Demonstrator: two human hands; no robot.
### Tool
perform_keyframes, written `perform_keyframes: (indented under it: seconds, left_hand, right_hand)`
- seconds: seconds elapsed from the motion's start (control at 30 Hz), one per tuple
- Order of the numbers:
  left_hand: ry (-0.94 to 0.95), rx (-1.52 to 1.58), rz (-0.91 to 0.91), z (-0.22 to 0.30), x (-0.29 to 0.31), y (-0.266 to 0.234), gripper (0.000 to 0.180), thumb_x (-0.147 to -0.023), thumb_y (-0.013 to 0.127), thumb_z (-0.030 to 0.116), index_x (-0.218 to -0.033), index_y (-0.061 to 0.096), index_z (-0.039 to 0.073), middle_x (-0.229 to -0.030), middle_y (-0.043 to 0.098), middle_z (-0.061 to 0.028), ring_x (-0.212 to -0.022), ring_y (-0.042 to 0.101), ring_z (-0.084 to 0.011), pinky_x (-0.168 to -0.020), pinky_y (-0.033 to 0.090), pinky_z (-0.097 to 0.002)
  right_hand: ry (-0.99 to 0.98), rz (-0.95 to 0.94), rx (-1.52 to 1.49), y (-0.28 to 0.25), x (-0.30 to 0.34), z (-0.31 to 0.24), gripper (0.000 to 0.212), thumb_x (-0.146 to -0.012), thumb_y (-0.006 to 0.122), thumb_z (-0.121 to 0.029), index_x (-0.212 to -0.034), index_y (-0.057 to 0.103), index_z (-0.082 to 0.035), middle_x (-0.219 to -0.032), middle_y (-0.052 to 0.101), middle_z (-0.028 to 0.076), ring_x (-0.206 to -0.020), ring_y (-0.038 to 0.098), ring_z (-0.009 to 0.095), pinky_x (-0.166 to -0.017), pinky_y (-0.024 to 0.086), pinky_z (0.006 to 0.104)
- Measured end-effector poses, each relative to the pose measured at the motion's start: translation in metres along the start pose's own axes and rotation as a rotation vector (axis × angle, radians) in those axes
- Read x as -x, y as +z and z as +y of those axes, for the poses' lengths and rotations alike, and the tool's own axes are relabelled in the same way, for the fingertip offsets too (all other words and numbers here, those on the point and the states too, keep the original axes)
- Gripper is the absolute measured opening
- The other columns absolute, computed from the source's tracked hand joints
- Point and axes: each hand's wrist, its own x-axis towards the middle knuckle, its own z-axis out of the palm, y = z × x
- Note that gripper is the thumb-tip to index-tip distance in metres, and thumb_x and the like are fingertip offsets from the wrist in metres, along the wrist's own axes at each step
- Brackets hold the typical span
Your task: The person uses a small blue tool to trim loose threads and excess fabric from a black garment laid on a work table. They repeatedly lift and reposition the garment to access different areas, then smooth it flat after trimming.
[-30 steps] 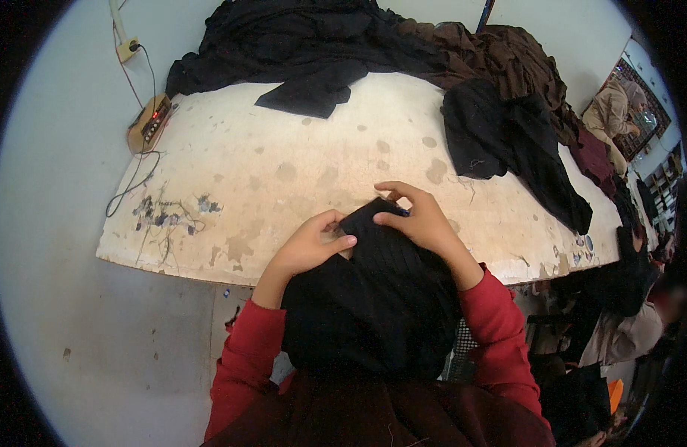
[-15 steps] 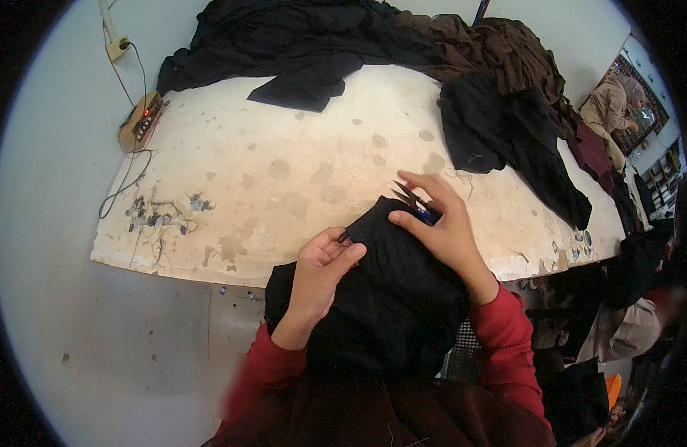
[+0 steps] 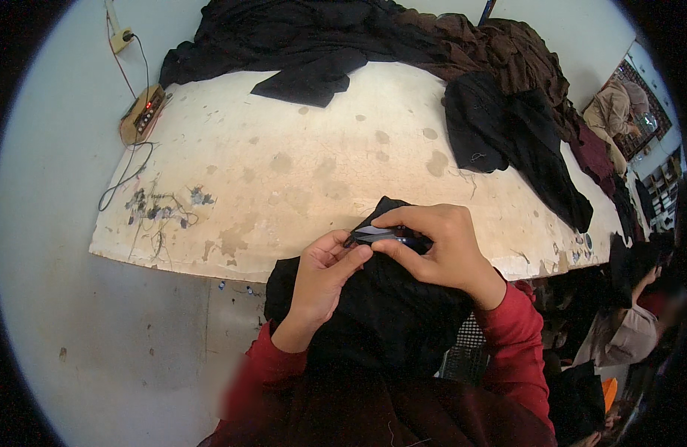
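A black garment (image 3: 373, 313) lies over my lap and up onto the near edge of the pale worktable (image 3: 284, 171). My left hand (image 3: 325, 279) pinches a bit of its edge between thumb and fingers. In my right hand (image 3: 440, 242) is a pair of thread snips (image 3: 377, 233), held between thumb and fingers with the blades pointing left. Their tips reach the cloth right beside my left fingertips. Whether the tips touch a thread is too small to tell.
Black cloth (image 3: 284, 33) and brown cloth (image 3: 500, 52) are heaped along the far edge. Another black piece (image 3: 474, 123) lies at the right. A small control box (image 3: 142, 115) with a cord stands at the left, near thread scraps (image 3: 161, 212). Other people sit at the right.
My right hand has brought the snips down and left to my left fingertips. Their blades, spread before, are now closer together. My left hand keeps its pinch on the cloth.
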Motion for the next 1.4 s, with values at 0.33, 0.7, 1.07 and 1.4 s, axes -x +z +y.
perform_keyframes:
  seconds: [0.33, 0.7, 1.07, 1.4]
  left_hand:
    - [0.052, 0.005, -0.029, 0.000, 0.001, 0.001, 0.015, -0.088, 0.064, 0.003, -0.103, 0.063, 0.001, -0.093, 0.066, -0.0030, -0.082, 0.060, -0.0060, -0.074, 0.047, -0.0190]
    - [0.103, -0.015, -0.025, -0.004, 0.001, 0.000, 0.015, -0.086, 0.065, -0.001, -0.101, 0.062, -0.001, -0.095, 0.067, -0.0051, -0.087, 0.063, -0.0082, -0.080, 0.050, -0.0209]
    - [0.139, -0.013, -0.014, -0.006, 0.006, 0.000, 0.016, -0.087, 0.065, -0.001, -0.102, 0.063, -0.001, -0.094, 0.068, -0.0057, -0.083, 0.063, -0.0088, -0.076, 0.050, -0.0211]
    - [0.756, -0.770, 0.269, -0.021, 0.004, 0.007, 0.017, -0.088, 0.063, 0.002, -0.104, 0.057, -0.001, -0.090, 0.059, -0.0045, -0.088, 0.058, -0.0096, -0.076, 0.046, -0.0216]
  right_hand:
    - [-0.181, -0.010, 0.253, -0.006, -0.002, -0.012, 0.017, -0.074, 0.071, -0.021, -0.088, 0.066, -0.012, -0.066, 0.063, 0.002, -0.056, 0.062, 0.021, -0.050, 0.045, 0.0313]
    - [-0.342, -0.039, 0.596, -0.011, -0.001, -0.030, 0.020, -0.072, 0.073, -0.019, -0.089, 0.067, -0.012, -0.069, 0.062, -0.003, -0.052, 0.057, 0.011, -0.048, 0.038, 0.0253]
    - [-0.193, -0.046, 0.327, -0.026, -0.010, -0.031, 0.023, -0.073, 0.074, -0.020, -0.091, 0.068, -0.007, -0.073, 0.066, 0.002, -0.056, 0.062, 0.017, -0.053, 0.044, 0.0248]
    - [0.004, 0.023, -0.166, 0.004, -0.001, 0.020, 0.030, -0.061, 0.063, 0.006, -0.089, 0.069, -0.005, -0.075, 0.055, 0.007, -0.072, 0.059, 0.021, -0.060, 0.045, 0.0295]
